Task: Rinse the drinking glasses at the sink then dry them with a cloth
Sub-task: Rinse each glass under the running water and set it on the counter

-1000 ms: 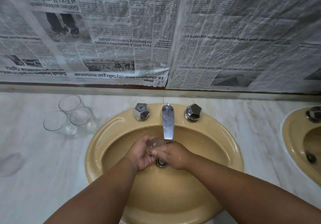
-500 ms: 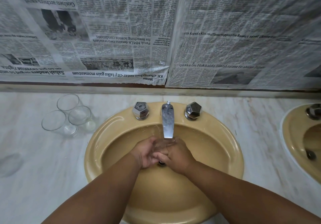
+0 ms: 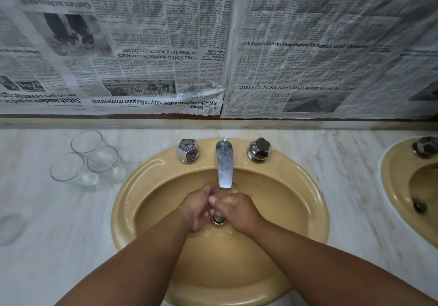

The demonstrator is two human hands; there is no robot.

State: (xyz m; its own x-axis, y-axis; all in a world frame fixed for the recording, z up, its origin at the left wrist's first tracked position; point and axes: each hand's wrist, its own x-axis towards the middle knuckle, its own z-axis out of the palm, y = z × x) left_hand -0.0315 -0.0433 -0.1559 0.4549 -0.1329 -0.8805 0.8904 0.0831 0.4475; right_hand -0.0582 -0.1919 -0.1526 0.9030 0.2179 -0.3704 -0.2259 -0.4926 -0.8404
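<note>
Under the tap spout, over the drain of the yellow basin, I have both hands wrapped close round one drinking glass. The left hand and right hand curl against each other, so little of it shows. Best, I judge, to turn it slowly with its mouth tipped to the stream, gripping firmly since wet glass slips. Three more glasses stand on the desk, left of the basin.

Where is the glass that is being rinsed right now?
In the head view, the glass sits over the middle of the yellow sink, just under the tap spout, gripped between the left hand and the right hand.
</note>
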